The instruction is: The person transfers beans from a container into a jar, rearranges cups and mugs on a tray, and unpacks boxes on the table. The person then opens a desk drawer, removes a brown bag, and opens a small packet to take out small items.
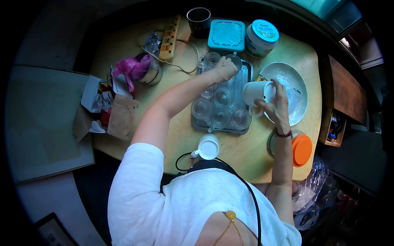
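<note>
My left hand point(225, 69) reaches over the far part of a clear tray point(241, 128), its fingers closed at a glass mug point(235, 61). Several more glass mugs stand on the tray, among them one near the middle point(223, 97) and one at the near right corner point(240, 118). To the right of the tray, my right hand point(276, 102) grips a white mug point(254, 93), which is tipped on its side in the air. Beyond that hand lies a wide pale bowl point(301, 78) with clear plastic inside.
Near my body stands a white lidded mug point(208, 147). An orange-lidded jar point(302, 150) is at right. At the back are a dark cup point(199, 22), a turquoise-lidded box point(226, 35), a tub point(262, 39) and a corded power strip point(169, 39). An open carton point(121, 119) sits left.
</note>
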### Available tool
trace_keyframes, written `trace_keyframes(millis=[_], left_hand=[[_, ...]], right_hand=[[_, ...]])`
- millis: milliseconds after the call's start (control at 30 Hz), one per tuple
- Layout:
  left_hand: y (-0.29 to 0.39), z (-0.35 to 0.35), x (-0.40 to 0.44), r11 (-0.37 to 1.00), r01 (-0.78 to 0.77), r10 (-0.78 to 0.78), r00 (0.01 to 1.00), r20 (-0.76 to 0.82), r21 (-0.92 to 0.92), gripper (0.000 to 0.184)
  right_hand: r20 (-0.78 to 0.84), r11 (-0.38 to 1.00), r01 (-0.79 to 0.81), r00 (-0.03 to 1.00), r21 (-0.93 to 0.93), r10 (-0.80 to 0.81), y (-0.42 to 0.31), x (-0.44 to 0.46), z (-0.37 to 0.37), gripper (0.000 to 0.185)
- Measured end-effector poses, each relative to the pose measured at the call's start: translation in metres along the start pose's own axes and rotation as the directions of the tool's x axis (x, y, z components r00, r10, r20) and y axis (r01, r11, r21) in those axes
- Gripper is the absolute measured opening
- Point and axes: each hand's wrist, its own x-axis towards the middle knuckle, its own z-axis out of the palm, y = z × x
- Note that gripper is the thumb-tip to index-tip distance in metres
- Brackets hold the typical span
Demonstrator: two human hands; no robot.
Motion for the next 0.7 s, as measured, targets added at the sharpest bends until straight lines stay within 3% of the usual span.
trace_keyframes(millis=[100,167,300,433,533,667,700], left_hand=[[0.012,0.03,0.008,0.999,-0.018,0.018,1.0,0.007,-0.048,0.014],[0.027,0.03,0.009,0.976,0.122,-0.134,0.989,-0.059,-0.18,0.013],[0.035,0.022,0.009,0.926,0.204,-0.267,0.949,-0.167,-0.318,0.012],[0.041,-0.013,0.009,0.869,0.304,-0.356,0.932,-0.067,-0.389,0.017],[0.039,-0.029,0.002,0.823,0.313,-0.454,0.865,-0.216,-0.474,0.022],[0.023,-0.046,-0.012,0.856,0.236,-0.396,0.871,-0.291,-0.459,0.017],[0.018,-0.046,-0.015,0.913,0.122,-0.253,0.918,-0.307,-0.388,0.013]], right_hand=[[0.001,1.0,-0.004,1.0,-0.005,0.004,0.002,-0.003,0.0,0.081],[0.004,1.0,-0.005,1.0,-0.005,0.005,0.004,-0.005,0.0,0.081],[-0.001,1.0,-0.021,1.0,0.013,0.021,0.004,-0.009,-0.002,0.081],[-0.037,1.0,0.019,0.999,-0.022,-0.02,0.005,-0.006,-0.004,0.08],[-0.033,0.999,0.046,0.998,-0.021,-0.046,0.006,0.005,0.0,0.079],[-0.055,0.996,0.062,0.996,-0.061,-0.066,-0.002,0.017,0.005,0.079],[-0.058,0.996,0.061,0.996,-0.065,-0.065,-0.002,0.017,0.005,0.079]])
